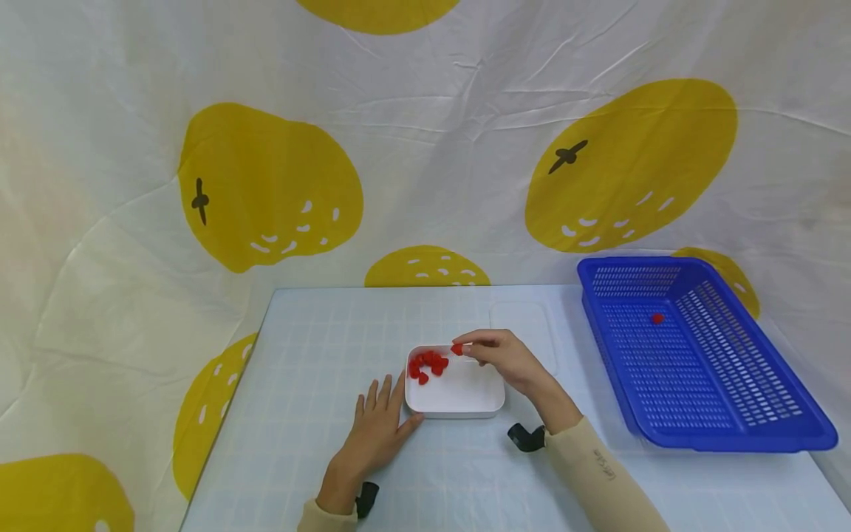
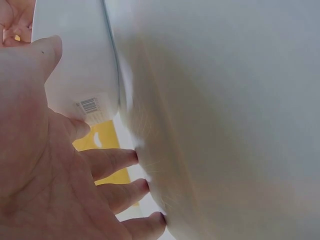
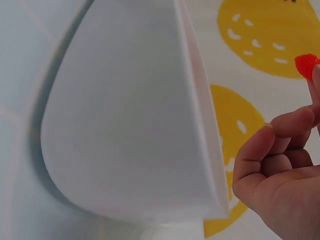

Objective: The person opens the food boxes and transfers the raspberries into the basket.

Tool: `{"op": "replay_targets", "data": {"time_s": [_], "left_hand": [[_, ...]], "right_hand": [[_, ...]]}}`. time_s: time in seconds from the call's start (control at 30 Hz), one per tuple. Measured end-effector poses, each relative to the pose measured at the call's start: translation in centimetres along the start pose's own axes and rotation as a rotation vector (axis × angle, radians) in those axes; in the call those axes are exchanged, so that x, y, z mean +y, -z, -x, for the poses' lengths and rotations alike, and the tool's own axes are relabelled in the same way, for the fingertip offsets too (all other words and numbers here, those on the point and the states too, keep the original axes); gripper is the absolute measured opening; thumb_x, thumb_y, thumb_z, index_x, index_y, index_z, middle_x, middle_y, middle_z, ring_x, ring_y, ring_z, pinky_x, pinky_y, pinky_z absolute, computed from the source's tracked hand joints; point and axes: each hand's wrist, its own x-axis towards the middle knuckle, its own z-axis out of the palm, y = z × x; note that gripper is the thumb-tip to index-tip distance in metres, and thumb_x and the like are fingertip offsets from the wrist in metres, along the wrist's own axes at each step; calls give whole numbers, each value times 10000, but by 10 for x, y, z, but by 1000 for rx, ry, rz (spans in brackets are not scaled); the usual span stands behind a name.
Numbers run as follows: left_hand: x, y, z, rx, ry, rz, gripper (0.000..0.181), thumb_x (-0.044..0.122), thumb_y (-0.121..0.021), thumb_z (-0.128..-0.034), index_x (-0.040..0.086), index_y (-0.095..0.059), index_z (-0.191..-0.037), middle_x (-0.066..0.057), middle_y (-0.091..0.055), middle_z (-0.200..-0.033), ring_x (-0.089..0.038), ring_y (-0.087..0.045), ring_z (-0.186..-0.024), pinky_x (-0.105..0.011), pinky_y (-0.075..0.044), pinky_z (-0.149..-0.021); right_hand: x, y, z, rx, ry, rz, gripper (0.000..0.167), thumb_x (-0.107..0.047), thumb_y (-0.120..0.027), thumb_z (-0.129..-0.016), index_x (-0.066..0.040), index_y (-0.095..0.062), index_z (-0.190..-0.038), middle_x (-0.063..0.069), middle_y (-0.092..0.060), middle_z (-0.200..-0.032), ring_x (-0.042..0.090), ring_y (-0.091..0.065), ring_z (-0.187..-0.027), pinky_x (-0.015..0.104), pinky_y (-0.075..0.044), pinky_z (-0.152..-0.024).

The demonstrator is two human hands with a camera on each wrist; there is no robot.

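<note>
A white rectangular box stands on the table, with several small red pieces gathered toward its left side. My right hand is above the box's far right part and pinches one red piece between thumb and fingertips; its surface looks ridged in the right wrist view. Spread flat on the table, my left hand lies against the box's left side. In the left wrist view its thumb and index finger touch the box wall, near a printed barcode.
A blue perforated basket stands at the right of the table, holding one red piece. Behind the box, a pale rounded rectangular lid-like piece lies flat. A white cloth with yellow fruit prints hangs behind the table.
</note>
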Motion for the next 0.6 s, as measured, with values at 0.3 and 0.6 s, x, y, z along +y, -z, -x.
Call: {"op": "replay_targets", "data": {"time_s": [0.3, 0.6], "left_hand": [[0, 0, 1, 15, -17, 21, 858, 554, -567, -965, 146, -181, -1614, -200, -232, -1619, -449, -118, -1483, -671, -98, -1140], [-1, -1, 1, 17, -21, 26, 864, 561, -563, -964, 161, -164, -1618, -195, -228, -1622, -447, -109, -1486, -667, -88, -1143]], "right_hand": [[-11, 18, 14, 76, 20, 31, 256, -141, -671, -966, -14, -727, -1181, 99, -702, -1153, 336, -538, -1030, 396, -495, -841], [-23, 36, 27, 185, 30, 8, 281, -140, -675, -967, 22, -709, -1194, 76, -709, -1106, 254, -549, -888, 286, -466, -753]]}}
